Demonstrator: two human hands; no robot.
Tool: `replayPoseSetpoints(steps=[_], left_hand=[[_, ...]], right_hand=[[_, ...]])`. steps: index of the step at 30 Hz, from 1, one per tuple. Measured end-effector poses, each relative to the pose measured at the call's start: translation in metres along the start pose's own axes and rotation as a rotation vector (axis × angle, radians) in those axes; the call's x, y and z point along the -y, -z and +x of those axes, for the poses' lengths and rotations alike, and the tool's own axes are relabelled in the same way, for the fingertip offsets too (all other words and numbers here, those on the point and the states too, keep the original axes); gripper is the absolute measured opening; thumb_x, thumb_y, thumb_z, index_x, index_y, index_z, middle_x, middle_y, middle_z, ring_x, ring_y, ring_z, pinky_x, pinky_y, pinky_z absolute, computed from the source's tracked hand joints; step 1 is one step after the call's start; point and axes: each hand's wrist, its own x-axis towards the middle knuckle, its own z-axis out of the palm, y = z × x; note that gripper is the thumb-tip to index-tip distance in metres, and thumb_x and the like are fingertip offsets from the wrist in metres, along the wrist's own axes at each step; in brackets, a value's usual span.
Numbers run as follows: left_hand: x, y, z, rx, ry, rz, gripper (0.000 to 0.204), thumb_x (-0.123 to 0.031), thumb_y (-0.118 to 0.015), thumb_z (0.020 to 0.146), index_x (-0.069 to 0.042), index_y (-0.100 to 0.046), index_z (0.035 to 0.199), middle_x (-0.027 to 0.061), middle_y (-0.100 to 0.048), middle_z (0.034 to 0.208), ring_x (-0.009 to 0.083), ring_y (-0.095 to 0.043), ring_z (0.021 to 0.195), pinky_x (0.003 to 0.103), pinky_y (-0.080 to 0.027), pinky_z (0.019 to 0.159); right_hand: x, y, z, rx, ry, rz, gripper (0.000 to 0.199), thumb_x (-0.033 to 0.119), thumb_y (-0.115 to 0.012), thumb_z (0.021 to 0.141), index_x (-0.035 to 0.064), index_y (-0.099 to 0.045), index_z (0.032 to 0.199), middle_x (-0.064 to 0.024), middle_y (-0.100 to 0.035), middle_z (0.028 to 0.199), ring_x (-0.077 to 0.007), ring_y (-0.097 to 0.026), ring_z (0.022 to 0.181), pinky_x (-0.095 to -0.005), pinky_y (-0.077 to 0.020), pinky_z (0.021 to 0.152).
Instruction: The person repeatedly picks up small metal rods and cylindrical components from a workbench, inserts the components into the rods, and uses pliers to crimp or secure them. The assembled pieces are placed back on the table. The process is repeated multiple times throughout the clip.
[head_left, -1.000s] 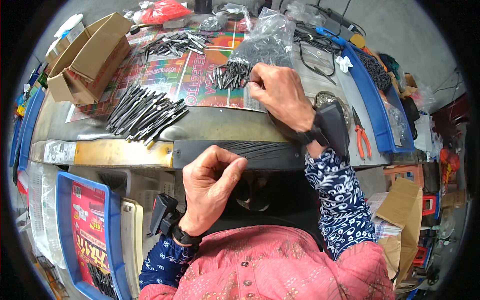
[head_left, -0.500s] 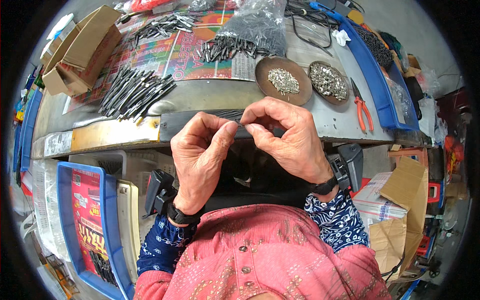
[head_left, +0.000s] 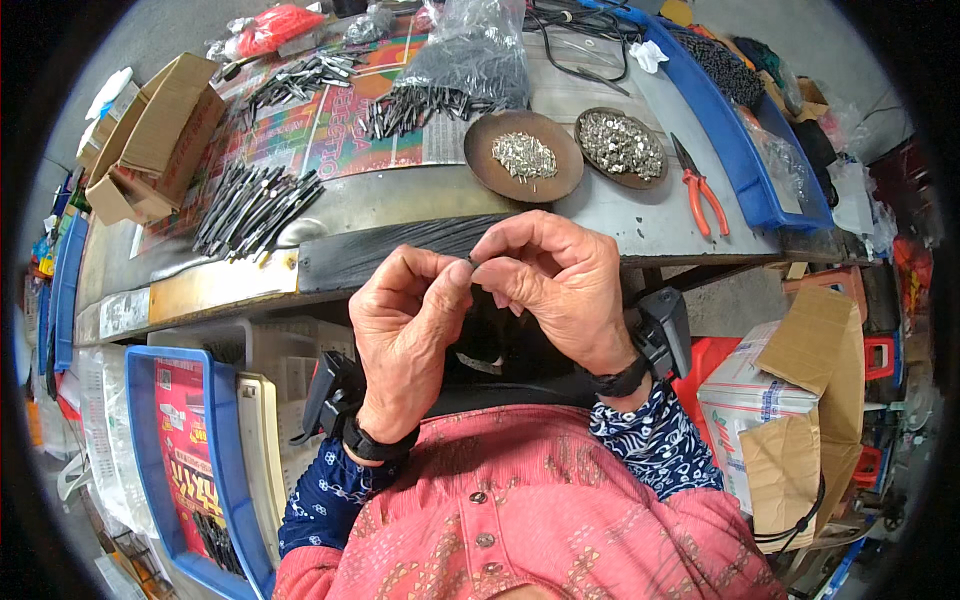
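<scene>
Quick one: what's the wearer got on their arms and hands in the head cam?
Both hands are bare, no gloves. The left hand and right hand each have a black wrist strap carrying a boxy black device on the outer side. The sleeves are dark blue with a white pattern, under a pink patterned buttoned top.

Workshop (pliers [head_left: 699, 190], metal parts [head_left: 524, 156])

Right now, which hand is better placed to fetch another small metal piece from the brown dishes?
Probably the right hand: both brown dishes lie up and right of it. The left hand would have to cross over. Both pinch a small dark part.
</scene>
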Motion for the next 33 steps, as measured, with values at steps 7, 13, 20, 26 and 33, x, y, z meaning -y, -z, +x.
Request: replayPoseSetpoints(steps=[7, 13, 20, 26, 33], left_hand=[[0.000, -0.007, -0.006, 0.018, 0.035, -0.033, 0.012, -0.013, -0.067, 0.091, -0.002, -0.062, 0.089, -0.0040, -0.057, 0.070, 0.0002, -0.043, 0.055, 0.016, -0.032, 0.048], [0.000, -0.009, -0.010, 0.044, 0.036, -0.020, 0.010, -0.012, -0.064, 0.092, -0.004, -0.059, 0.091, 0.0007, -0.059, 0.071, 0.0031, -0.043, 0.051, 0.016, -0.028, 0.044], [0.000, -0.006, -0.012, 0.045, 0.008, 0.015, 0.010, -0.010, -0.067, 0.091, -0.001, -0.063, 0.091, -0.0025, -0.060, 0.073, 0.0003, -0.044, 0.057, 0.016, -0.034, 0.049], [-0.001, -0.005, -0.012, 0.045, -0.001, 0.022, 0.011, -0.010, -0.068, 0.090, -0.001, -0.063, 0.091, -0.0022, -0.060, 0.073, 0.0005, -0.046, 0.058, 0.016, -0.035, 0.049], [-0.001, -0.004, -0.012, 0.044, -0.024, 0.069, 0.011, -0.010, -0.068, 0.090, 0.000, -0.063, 0.091, -0.0025, -0.060, 0.074, 0.0007, -0.047, 0.060, 0.016, -0.037, 0.051]], right_hand=[[0.008, 0.008, -0.005, 0.008, 0.036, -0.010, 0.013, 0.011, -0.069, 0.089, -0.0004, -0.064, 0.092, 0.0005, -0.062, 0.075, -0.0033, -0.053, 0.063, -0.0182, -0.0444, 0.055], [0.015, 0.005, -0.004, -0.090, 0.077, -0.146, 0.011, 0.010, -0.066, 0.091, -0.0003, -0.062, 0.088, 0.0006, -0.059, 0.069, -0.0036, -0.051, 0.058, -0.0196, -0.0425, 0.051], [0.015, 0.003, -0.002, -0.084, 0.064, -0.124, 0.015, 0.015, -0.068, 0.090, 0.0002, -0.064, 0.092, -0.0011, -0.062, 0.067, -0.0044, -0.054, 0.055, -0.0185, -0.0428, 0.049], [0.013, 0.002, 0.000, -0.072, 0.068, -0.150, 0.014, 0.014, -0.069, 0.089, 0.0001, -0.064, 0.091, -0.0007, -0.062, 0.067, -0.0043, -0.054, 0.055, -0.0183, -0.0425, 0.048], [0.012, 0.001, 0.001, -0.055, 0.060, -0.168, 0.012, 0.012, -0.068, 0.089, 0.0008, -0.063, 0.090, 0.0007, -0.060, 0.067, -0.0037, -0.053, 0.055, -0.0183, -0.0414, 0.047]])
